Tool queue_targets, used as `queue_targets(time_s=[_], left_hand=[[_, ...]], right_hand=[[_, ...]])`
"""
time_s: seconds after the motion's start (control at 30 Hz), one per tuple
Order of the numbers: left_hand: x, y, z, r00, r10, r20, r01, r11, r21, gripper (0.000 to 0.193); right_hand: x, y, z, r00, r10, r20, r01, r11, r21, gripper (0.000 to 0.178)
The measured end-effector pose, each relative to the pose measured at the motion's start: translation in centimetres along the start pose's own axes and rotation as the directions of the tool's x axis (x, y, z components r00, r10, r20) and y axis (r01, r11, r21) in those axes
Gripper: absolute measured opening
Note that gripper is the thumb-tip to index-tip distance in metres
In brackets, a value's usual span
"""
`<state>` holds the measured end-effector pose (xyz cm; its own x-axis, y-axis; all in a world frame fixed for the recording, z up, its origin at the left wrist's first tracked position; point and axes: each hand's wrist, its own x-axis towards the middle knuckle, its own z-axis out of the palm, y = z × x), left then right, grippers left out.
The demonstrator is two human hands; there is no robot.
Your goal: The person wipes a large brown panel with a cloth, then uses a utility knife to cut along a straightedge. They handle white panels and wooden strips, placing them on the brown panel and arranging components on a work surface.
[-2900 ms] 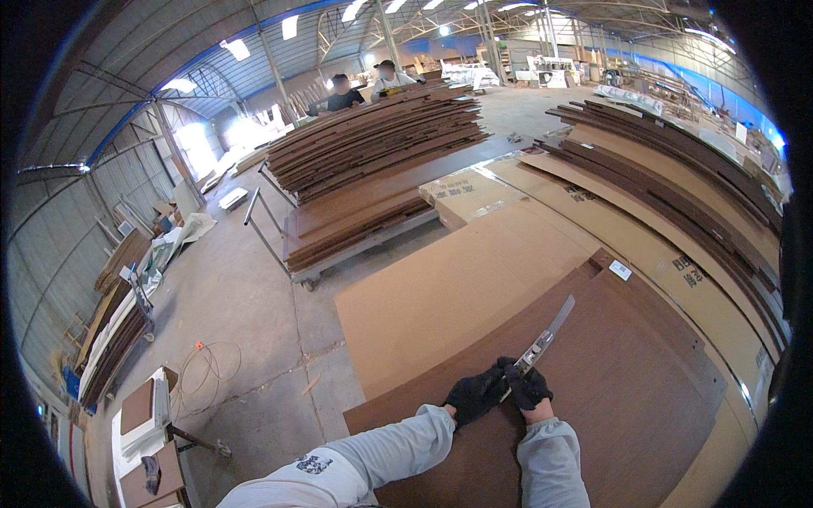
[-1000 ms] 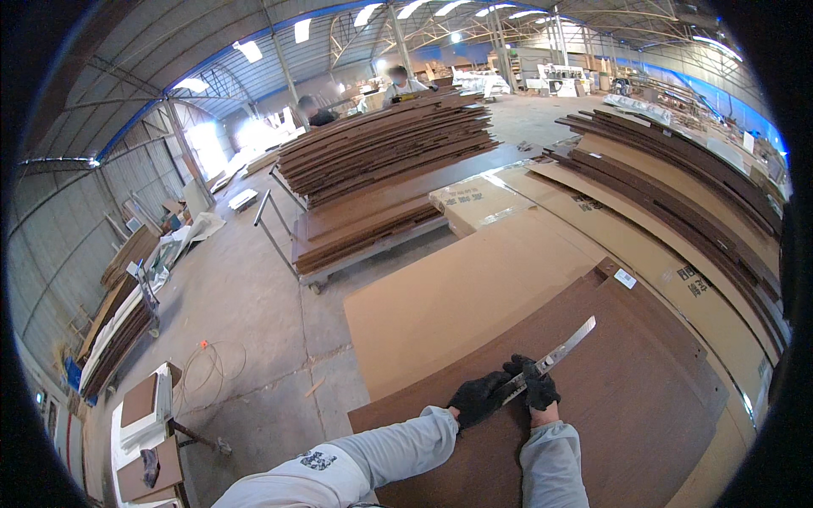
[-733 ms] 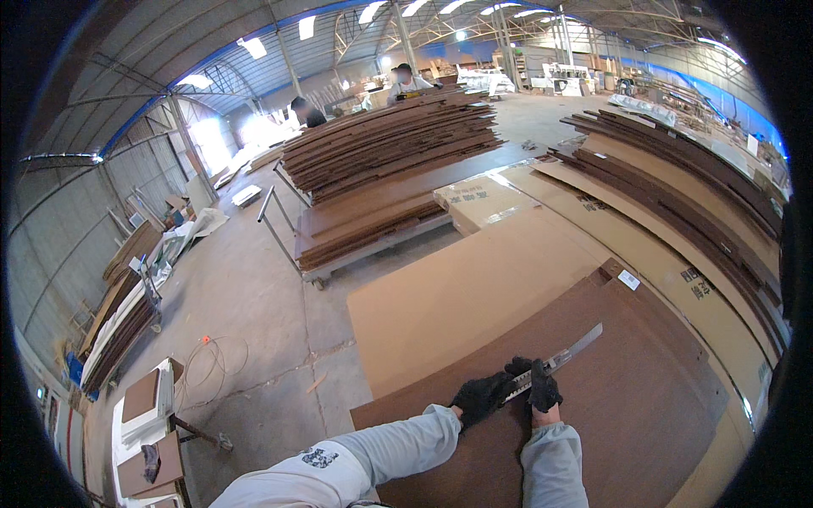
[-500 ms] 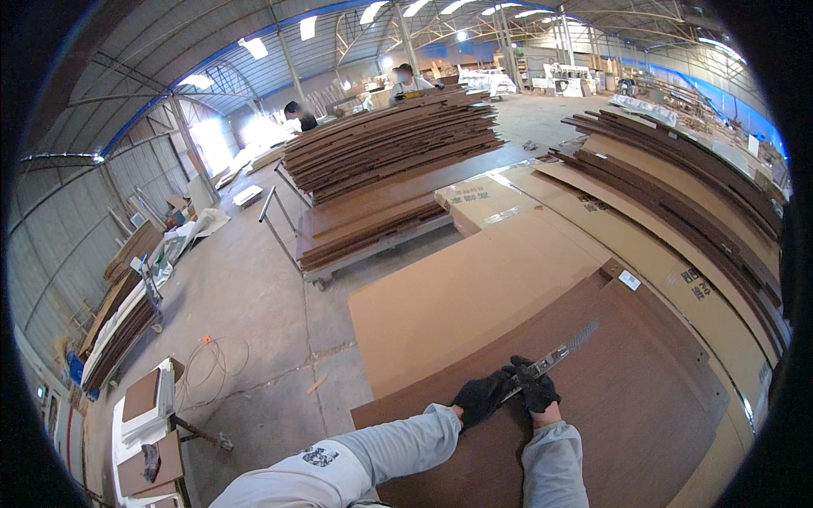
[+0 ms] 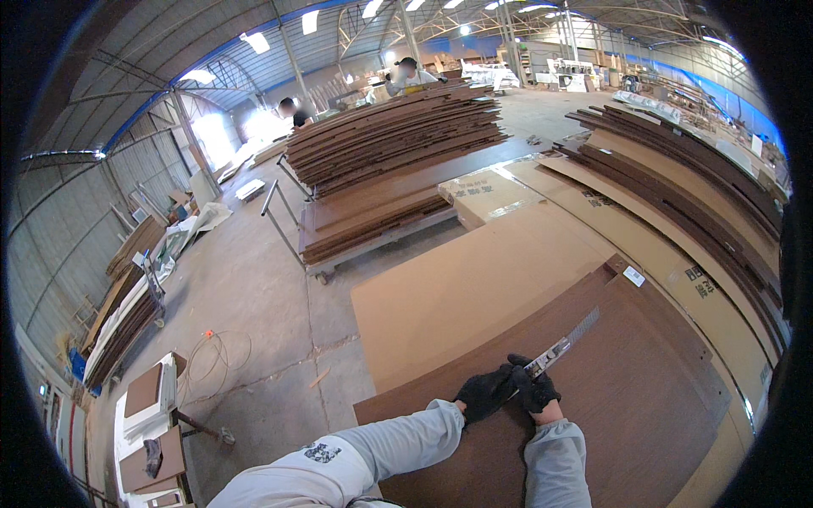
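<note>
A large snap-off utility knife [image 5: 550,356] points up and to the right over a dark brown wood-grain panel [image 5: 610,406], its long segmented blade extended. My right hand [image 5: 537,391], in a black glove, is closed around its handle. My left hand [image 5: 486,396], also black-gloved, presses close beside the right at the handle's lower end. The fingers of that hand are bunched, and what they pinch there is hidden. A small white label [image 5: 633,276] sticks to the panel's far corner. Under the panel lies flat brown cardboard [image 5: 474,288].
Taped cartons [image 5: 495,195] and stacked brown boards [image 5: 677,169] line the right. Ahead, a cart [image 5: 322,269] bears a tall pile of dark panels [image 5: 398,135]; two people stand behind it. At lower left are a small work stand [image 5: 152,423] and a coiled hose [image 5: 222,360].
My view has shifted slightly. Both hands stay together at the knife, whose blade looks a little sharper and differently tilted. The two people beyond the pile have moved a little.
</note>
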<state>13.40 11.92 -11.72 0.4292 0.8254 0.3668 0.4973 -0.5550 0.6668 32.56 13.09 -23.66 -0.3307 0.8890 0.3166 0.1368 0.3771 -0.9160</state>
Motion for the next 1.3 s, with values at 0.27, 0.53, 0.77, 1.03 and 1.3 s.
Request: queue_targets(time_s=[0.27, 0.53, 0.77, 1.03, 1.3], left_hand=[[0.6, 0.4, 0.5, 0.998, 0.002, 0.058, -0.004, 0.999, 0.032, 0.030], [0.8, 0.6, -0.6, 0.990, 0.133, 0.048, -0.135, 0.991, 0.027, 0.023], [7.2, -0.3, -5.7, 0.887, -0.439, 0.143, 0.440, 0.710, -0.549, 0.040], [25.1, 9.6, -14.7, 0.909, -0.418, 0.011, 0.312, 0.661, -0.683, 0.033], [27.4, 13.8, -18.3, 0.927, -0.350, -0.139, 0.197, 0.765, -0.614, 0.040]], right_hand=[[1.2, -6.5, 0.5, 0.978, 0.127, -0.165, -0.063, 0.935, 0.349, 0.038], [2.7, -14.8, 0.6, 0.975, 0.182, -0.126, -0.123, 0.918, 0.376, 0.037], [4.0, -14.1, 1.2, 0.963, 0.227, -0.143, -0.209, 0.969, 0.133, 0.038], [3.7, -11.7, 0.7, 0.964, 0.203, -0.171, -0.176, 0.971, 0.161, 0.036], [3.8, -14.1, 1.3, 0.946, 0.306, -0.106, -0.240, 0.882, 0.406, 0.038]])
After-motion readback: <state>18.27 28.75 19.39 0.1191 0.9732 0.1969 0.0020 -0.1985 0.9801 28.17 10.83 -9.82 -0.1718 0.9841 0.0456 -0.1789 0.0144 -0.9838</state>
